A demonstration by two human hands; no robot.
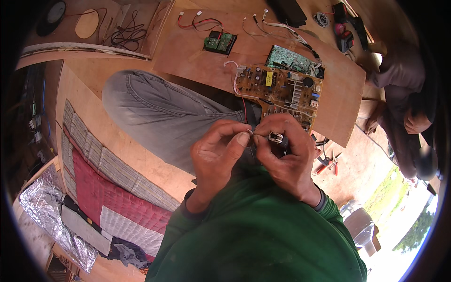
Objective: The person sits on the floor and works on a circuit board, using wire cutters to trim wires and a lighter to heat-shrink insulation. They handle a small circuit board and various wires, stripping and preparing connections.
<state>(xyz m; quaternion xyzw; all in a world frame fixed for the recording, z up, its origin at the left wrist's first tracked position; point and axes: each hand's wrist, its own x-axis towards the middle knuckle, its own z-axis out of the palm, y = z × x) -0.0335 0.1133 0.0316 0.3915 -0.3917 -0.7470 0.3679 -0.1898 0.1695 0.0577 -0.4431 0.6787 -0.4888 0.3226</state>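
Note:
In front of my green-sleeved body, my left hand [216, 150] is closed in a pinch on a thin wire [249, 132]. The fingertips of my right hand [291, 162] meet it, also pinching the wire. Curled inside the right hand is a small black lighter [278, 138] with a shiny metal top. Just beyond my fingers lies a brown circuit board [256, 81] with capacitors, a yellow transformer and a heat sink. A red lead [245, 110] runs from near the board down toward my fingertips. The exact wire ends are too small to make out.
Under the boards is a plywood sheet [338, 120], carrying a green circuit board [284, 57] and a small green module [224, 43] with leads. Red-handled pliers [335, 165] lie at right. Another person [406, 89] sits at far right. A quilted red mat [98, 181] lies left.

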